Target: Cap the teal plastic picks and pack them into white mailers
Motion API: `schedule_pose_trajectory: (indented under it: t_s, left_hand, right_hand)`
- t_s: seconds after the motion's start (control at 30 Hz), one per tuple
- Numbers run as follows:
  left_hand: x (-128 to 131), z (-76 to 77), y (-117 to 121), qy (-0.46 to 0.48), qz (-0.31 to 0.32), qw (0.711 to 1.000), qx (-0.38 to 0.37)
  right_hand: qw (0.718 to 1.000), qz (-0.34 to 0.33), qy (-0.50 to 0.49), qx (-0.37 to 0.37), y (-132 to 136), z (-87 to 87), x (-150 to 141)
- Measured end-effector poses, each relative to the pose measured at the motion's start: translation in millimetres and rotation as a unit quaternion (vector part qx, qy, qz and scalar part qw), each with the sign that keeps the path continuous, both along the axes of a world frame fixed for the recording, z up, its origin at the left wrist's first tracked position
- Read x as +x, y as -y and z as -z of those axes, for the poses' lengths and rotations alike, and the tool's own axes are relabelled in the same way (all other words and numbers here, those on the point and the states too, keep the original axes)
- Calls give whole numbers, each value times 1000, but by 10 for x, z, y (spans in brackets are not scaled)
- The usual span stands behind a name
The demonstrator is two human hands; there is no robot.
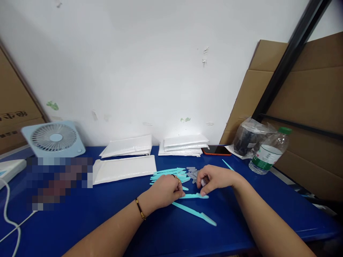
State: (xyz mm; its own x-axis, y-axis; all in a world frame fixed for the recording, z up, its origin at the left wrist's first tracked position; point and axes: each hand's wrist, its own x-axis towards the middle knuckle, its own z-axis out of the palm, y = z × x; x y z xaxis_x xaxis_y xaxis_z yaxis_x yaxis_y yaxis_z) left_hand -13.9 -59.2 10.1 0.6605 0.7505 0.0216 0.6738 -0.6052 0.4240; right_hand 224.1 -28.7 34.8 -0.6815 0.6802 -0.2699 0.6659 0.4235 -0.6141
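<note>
My left hand [165,190] and my right hand [214,179] meet over the blue table [107,221], each pinching one end of a teal plastic stick [194,196] that lies flat. My right fingers also hold a small pale piece, too small to make out. A second, longer teal stick [195,212] lies just in front of the hands. Behind my left hand sits a pile of several teal sticks [168,173], with a few clear grey caps [192,172] beside it.
White padded mailers lie behind: one flat [124,169], two stacks [128,145] [184,144] by the wall. A phone [216,150], a bagged dark object [248,137] and a water bottle [268,151] stand right. A small fan [53,137] sits left. Cardboard leans on both sides.
</note>
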Motion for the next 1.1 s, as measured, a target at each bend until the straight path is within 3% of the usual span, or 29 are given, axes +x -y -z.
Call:
schedule_pose_trajectory:
  t_s: [0.1,0.2,0.3,0.43,0.7,0.77,0.83,0.9,0.97,1.1]
  left_hand:
    - [-40,-25,-75,-9,-29,998,55]
    - [-97,-44,-145,-19,-67,992,102]
    - [-117,-62,-168,-11,-71,992,108]
    - [-94,-81,-146,-5,-67,992,109]
    - [-172,-71,-201,-26,-103,987,121]
    - [-154,-102,-136,3,-86,990,113]
    - [-106,-123,-25,25,-31,995,86]
    - [-45,-110,90,16,43,998,48]
    - [8,-61,163,-2,70,997,20]
    - [46,39,137,-1,1,1000,-6]
  right_hand:
    - [1000,-7,-12,0,-16,23,7]
    - [998,36,-40,41,-34,19,15]
    - [994,67,-66,51,-33,22,-23]
    - [995,57,-75,33,-37,48,-61]
    - [985,143,-66,76,-190,126,130]
    - [978,172,-73,96,-203,126,149]
    - [973,180,-83,116,-179,97,142]
    - [978,157,-92,105,-119,39,116]
    - [988,107,-89,59,-37,-29,78]
    - [999,3,-39,-35,88,-92,-4]
